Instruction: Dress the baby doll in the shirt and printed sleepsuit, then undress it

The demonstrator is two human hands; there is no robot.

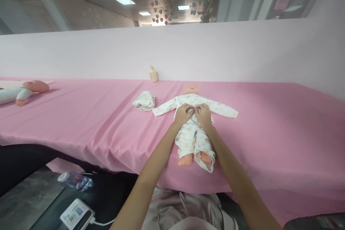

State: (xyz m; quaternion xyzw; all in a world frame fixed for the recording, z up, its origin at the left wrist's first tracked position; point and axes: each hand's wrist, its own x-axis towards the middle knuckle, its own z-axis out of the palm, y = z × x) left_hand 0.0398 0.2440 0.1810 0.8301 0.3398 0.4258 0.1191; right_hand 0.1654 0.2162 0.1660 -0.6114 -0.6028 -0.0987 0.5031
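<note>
A baby doll lies on its back on the pink-covered table, its feet toward me. It wears a white printed baby shirt, sleeves spread out to both sides, and matching trousers. My left hand and my right hand meet over the doll's belly. Both have thumb and fingers pinched on the front of the shirt, near its lower middle. Whatever small fastening may lie between the fingertips is hidden. One trouser leg hangs loose and wide around the foot on the right.
A folded white cloth lies left of the doll. A pale yellow bottle stands against the white wall. Another doll is at the far left of the pink cloth. Below, a water bottle and a white device rest on a black seat.
</note>
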